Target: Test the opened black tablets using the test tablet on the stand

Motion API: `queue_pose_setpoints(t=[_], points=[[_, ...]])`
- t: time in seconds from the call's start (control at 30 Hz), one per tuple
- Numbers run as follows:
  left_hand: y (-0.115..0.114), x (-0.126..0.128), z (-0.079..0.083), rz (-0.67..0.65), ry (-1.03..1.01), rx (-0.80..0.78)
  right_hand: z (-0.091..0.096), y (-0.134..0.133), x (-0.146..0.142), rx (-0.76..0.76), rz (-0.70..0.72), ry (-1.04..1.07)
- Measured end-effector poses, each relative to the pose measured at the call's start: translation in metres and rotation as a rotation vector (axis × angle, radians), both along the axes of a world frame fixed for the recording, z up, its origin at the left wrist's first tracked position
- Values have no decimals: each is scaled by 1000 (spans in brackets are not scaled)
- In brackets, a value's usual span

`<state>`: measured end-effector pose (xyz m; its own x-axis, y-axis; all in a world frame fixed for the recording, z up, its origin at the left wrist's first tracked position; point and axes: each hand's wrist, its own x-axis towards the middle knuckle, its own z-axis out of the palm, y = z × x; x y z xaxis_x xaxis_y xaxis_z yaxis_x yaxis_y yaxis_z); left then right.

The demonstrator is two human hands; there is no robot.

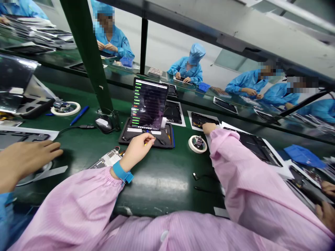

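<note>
My left hand [136,150], with a blue wrist strap [122,172], pinches a thin yellow-tipped tool [150,140] just above a black tray [146,138]. A tablet [149,104] stands tilted on that tray, its dark screen showing green bars. My right hand [209,128] rests on a black tablet panel [202,120] lying on a white sheet, its fingers partly hidden. A roll of white tape [197,144] lies near my right hand. An open circuit assembly [107,159] lies below my left hand.
A co-worker's hand [27,160] in a blue sleeve lies at the left, and other fingers [326,205] show at the right. A computer mouse [104,123], blue pen [79,115], and black cables [201,181] lie on the green bench. A green post [86,55] rises behind.
</note>
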<state>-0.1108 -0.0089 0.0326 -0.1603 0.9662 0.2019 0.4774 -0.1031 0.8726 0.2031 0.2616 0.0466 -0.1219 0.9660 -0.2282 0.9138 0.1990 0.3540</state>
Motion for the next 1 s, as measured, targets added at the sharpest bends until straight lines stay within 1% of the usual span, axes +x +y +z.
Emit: queue_pose_setpoints(t=[0.13,0.23,0.33,0.43,0.57,0.7,0.77,0.83,0.9,0.93,1.0], points=[[1,-1,-2,-7,16,-15,-7,-1,-3,-7,72,-22],[1,-1,-4,-35,27,-12,-8,-1,-6,29,128,8],[2,0,-5,-49,41,-10,-7,-3,-9,80,143,57],[3,-1,-5,-43,52,-10,-1,-4,-16,173,113,113],[2,-3,-1,-34,45,-7,15,-8,-29,302,61,178],[2,-5,-1,-19,41,2,39,-17,-43,369,89,210],[3,-6,-2,-16,36,-3,57,-25,-51,405,101,217],[5,-7,-3,-14,11,-11,81,-40,-58,484,130,239],[7,-10,-4,-11,-32,-11,108,-66,-62,635,226,290],[8,-11,-5,-5,-59,-10,121,-85,-62,728,306,329],[10,-16,-4,14,-123,-12,142,-132,-59,873,484,421]])
